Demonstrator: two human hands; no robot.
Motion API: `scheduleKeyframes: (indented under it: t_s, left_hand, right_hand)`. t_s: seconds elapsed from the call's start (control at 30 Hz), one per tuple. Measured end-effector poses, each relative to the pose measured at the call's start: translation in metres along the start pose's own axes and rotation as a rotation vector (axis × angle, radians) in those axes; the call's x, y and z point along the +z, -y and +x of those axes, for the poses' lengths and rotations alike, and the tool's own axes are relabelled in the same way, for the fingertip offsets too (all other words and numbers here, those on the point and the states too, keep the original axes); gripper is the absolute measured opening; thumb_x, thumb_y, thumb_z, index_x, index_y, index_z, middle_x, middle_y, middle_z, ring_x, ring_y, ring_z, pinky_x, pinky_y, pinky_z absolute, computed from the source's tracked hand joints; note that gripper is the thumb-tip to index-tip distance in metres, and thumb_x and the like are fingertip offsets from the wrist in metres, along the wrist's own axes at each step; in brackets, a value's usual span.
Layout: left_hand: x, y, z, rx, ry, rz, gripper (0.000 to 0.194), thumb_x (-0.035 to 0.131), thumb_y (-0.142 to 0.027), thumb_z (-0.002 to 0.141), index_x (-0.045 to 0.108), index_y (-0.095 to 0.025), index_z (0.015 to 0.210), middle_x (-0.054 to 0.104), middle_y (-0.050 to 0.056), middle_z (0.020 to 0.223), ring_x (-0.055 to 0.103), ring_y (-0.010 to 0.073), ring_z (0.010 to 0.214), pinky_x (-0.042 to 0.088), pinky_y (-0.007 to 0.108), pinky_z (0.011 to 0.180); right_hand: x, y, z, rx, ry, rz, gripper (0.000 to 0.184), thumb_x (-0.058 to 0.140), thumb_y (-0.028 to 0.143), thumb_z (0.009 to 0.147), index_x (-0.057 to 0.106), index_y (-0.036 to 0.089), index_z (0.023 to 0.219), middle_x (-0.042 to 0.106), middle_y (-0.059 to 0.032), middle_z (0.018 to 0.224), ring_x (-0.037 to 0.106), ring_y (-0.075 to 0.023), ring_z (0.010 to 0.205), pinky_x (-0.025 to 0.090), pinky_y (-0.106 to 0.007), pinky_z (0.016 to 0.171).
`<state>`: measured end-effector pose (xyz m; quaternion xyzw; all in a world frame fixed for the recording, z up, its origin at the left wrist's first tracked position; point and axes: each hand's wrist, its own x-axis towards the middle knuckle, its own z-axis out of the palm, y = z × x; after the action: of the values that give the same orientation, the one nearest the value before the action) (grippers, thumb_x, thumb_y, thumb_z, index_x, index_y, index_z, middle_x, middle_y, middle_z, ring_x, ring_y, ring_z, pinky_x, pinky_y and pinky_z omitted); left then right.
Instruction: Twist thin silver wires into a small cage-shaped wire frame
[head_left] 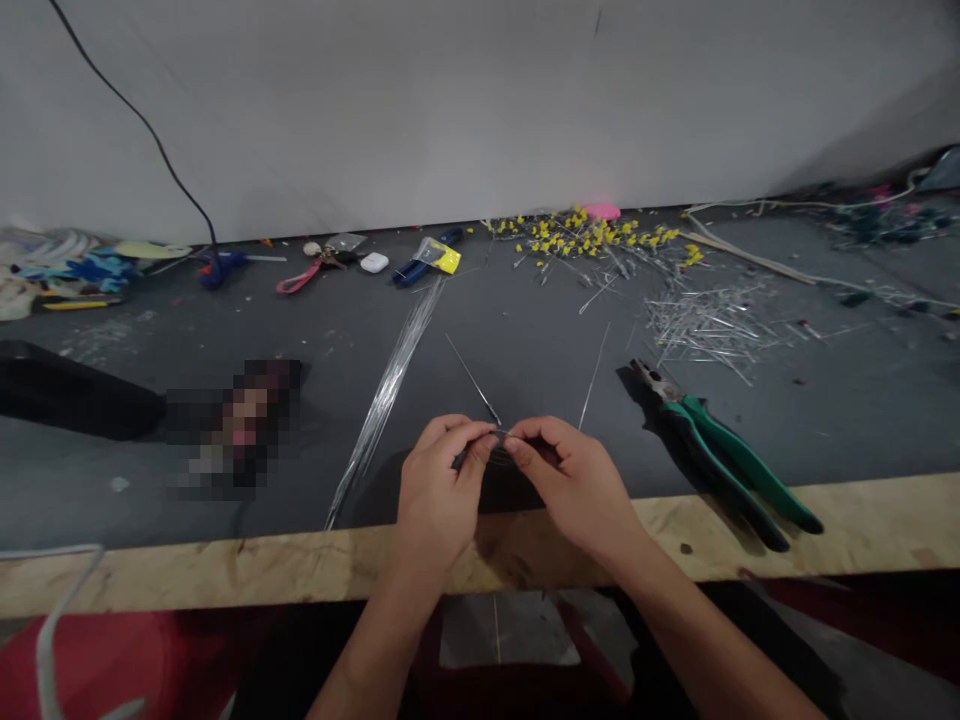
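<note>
Near the table's front edge, my left hand [448,482] pinches thin metal wire [501,433] between thumb and forefinger. My right hand [574,480] pinches the same wire just beside it, the fingertips of both almost touching. A straight wire end [472,378] with a darker, seemingly twisted lower part sticks up from between the fingers. Another thin wire [595,375] rises behind my right hand; whether it is held or lies on the table I cannot tell. Left of my hands lies a bundle of straight silver wires [390,390]. Green-handled pliers [712,440] rest to the right.
Yellow-tipped wire pieces [592,235] and a heap of short bent wires [697,322] lie at the back right. A blue-handled tool [409,272] is near the wall. A phone-like object on a black stand [75,390] occupies the left. The wooden edge [352,560] borders the grey tabletop.
</note>
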<state>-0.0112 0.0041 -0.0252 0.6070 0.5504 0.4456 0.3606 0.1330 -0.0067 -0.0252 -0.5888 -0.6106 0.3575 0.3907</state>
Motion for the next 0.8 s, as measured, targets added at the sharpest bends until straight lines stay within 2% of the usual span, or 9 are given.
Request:
scheduleKeyframes:
  t_s: [0.17,0.37,0.57,0.8]
  left_hand:
    - [-0.0004,-0.0002,0.0009,-0.032,-0.014,-0.012,0.013,0.064,-0.023,0.076,0.074,-0.027,0.082,0.067,0.004,0.089,0.059,0.0210,0.082,0.044,0.031,0.074]
    - [-0.0020,0.0014,0.0020,-0.041,0.042,0.029,0.012,0.061,-0.023,0.078,0.073,-0.026,0.079,0.070,0.003,0.087,0.061,0.0207,0.082,0.044,0.031,0.073]
    - [-0.0031,0.0021,0.0022,-0.157,0.106,0.037,0.011,0.060,-0.026,0.080,0.071,-0.026,0.082,0.073,0.003,0.083,0.064,0.0204,0.078,0.045,0.032,0.072]
    - [-0.0049,0.0038,0.0007,-0.213,0.132,-0.042,0.012,0.062,-0.029,0.078,0.072,-0.025,0.084,0.074,0.003,0.086,0.065,0.0196,0.081,0.047,0.031,0.074]
  right_hand:
    - [0.0010,0.0007,0.0004,-0.006,0.016,-0.028,0.012,0.053,0.027,0.086,0.063,0.022,0.082,0.067,-0.0021,0.079,0.060,-0.0172,0.072,0.044,-0.028,0.065]
    - [-0.0006,0.0007,0.0026,-0.002,0.048,-0.037,0.011,0.053,0.026,0.086,0.063,0.022,0.083,0.066,-0.0022,0.080,0.059,-0.0169,0.073,0.044,-0.028,0.066]
    - [-0.0040,0.0002,0.0027,-0.006,0.096,-0.038,0.012,0.052,0.025,0.087,0.063,0.022,0.083,0.066,-0.0012,0.080,0.058,-0.0159,0.073,0.043,-0.027,0.067]
    - [-0.0079,0.0029,0.0032,0.032,0.132,-0.016,0.013,0.052,0.025,0.086,0.063,0.021,0.082,0.065,-0.0009,0.077,0.057,-0.0156,0.071,0.042,-0.027,0.065]
